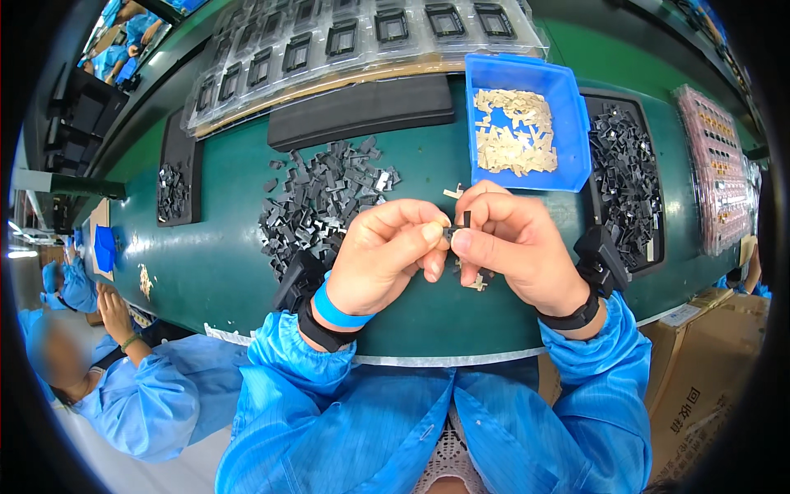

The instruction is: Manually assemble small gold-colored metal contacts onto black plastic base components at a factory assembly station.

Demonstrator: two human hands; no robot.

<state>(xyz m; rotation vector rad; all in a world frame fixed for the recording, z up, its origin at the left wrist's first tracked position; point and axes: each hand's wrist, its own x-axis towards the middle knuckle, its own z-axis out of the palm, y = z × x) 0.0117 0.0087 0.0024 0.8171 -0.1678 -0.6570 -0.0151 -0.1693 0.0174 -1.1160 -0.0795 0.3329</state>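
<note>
Above the green table, my left hand [387, 247] and my right hand [520, 243] meet, both closed with thumb and fingers pinched. Between their fingertips is a small black plastic piece [467, 220], a narrow part of it sticking up; the fingers cover most of it. Left of my hands lies a loose pile of small black and dark grey plastic pieces [317, 193]. A small cream-coloured strip [453, 192] shows just beyond my fingers, and another light piece [478, 283] lies under my right hand. Behind my right hand stands a blue bin [578, 132] with many cream-coloured pieces [514, 136].
A black tray [656, 156] of dark pieces stands right of the bin, with pink-edged trays [712, 169] beyond. At the back, clear trays [317, 62] of black frames sit above a black foam block [362, 114]. Another person [164, 387] sits at left; cardboard boxes [699, 362] stand at right.
</note>
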